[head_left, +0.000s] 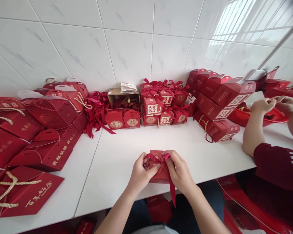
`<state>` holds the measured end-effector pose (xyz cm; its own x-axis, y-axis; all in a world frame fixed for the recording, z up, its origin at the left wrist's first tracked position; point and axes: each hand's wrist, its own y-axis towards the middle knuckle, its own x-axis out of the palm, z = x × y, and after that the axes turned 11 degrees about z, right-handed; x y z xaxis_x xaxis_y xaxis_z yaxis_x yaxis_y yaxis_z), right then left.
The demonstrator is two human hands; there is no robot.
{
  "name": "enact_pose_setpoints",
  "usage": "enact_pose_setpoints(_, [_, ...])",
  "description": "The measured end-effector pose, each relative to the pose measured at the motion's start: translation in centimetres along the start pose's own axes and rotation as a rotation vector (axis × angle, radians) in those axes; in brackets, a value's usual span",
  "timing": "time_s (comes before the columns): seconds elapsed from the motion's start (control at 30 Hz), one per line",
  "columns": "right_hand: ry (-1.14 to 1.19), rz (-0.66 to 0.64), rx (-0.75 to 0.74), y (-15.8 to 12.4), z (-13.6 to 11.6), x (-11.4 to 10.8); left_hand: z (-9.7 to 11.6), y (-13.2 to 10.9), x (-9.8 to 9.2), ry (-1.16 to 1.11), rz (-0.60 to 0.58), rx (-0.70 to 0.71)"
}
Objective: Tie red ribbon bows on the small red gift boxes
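Note:
A small red gift box [158, 156] rests near the front edge of the white table [117, 162]. A red ribbon [172, 190] runs across its top, and one tail hangs down past the table edge. My left hand [141, 172] pinches the ribbon's left loop with closed fingers. My right hand [179, 172] pinches the ribbon's knot at the box's top right, thumb and fingers pressed together.
Finished ribbon-tied boxes [161, 107] stand at the back against the tiled wall, beside a cardboard box [123, 96] and loose ribbons [96, 110]. Larger red handle boxes [34, 136] cover the left; more [217, 97] are stacked at right. Another person's hands [275, 105] work at the far right.

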<state>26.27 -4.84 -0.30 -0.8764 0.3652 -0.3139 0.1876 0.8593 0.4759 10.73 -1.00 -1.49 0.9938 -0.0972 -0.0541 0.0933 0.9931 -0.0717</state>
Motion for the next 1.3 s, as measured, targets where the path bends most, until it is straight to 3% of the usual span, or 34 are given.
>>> enact_pose_setpoints(0.53, [-0.066, 0.029, -0.030, -0.3, 0.3, 0.6, 0.3, -0.5, 0.8, 0.080, 0.071, -0.007])
enact_pose_setpoints(1.03, [-0.073, 0.063, -0.034, -0.4, 0.2, 0.6, 0.6, -0.3, 0.9, 0.011, 0.048, -0.033])
enact_pose_setpoints(1.3, [-0.099, 0.048, -0.040, -0.5, 0.6, 0.7, 0.5, -0.3, 1.1, 0.083, 0.071, -0.015])
